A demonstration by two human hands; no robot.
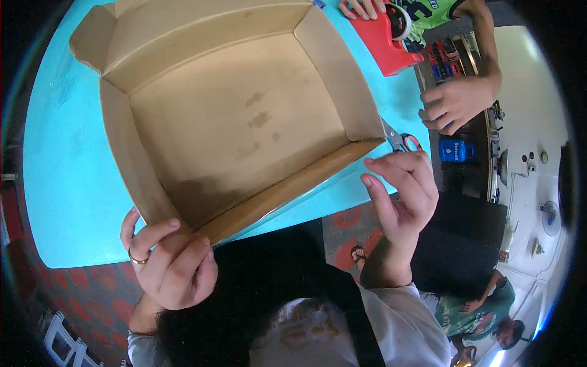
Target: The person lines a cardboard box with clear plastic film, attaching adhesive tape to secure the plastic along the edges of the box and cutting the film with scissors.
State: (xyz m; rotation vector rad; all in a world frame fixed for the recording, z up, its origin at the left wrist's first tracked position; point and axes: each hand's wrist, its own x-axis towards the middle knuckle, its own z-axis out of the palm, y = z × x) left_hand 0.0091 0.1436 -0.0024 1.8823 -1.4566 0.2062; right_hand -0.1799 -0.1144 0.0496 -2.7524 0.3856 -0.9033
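Note:
A shallow open cardboard box (299, 110), brown with a few dark stains on its bottom, takes up the middle of the view. My left hand (174, 263), a ring on one finger, grips its near left corner, thumb and fingers at the wall. Just off the box's near right corner is my right hand (406, 192), raised, with thumb and fingers apart and nothing visible between them. Scissors (400, 139) with red and grey handles lie beside that corner, partly hidden behind the box.
The box is over a light blue table (67, 159). At the far right, another person's hand (364, 7) touches a red tape dispenser (388, 46); that person's other hand (458, 104) hangs beside the table edge. Another person (480, 306) is at lower right. A white plastic chair (64, 342) stands lower left.

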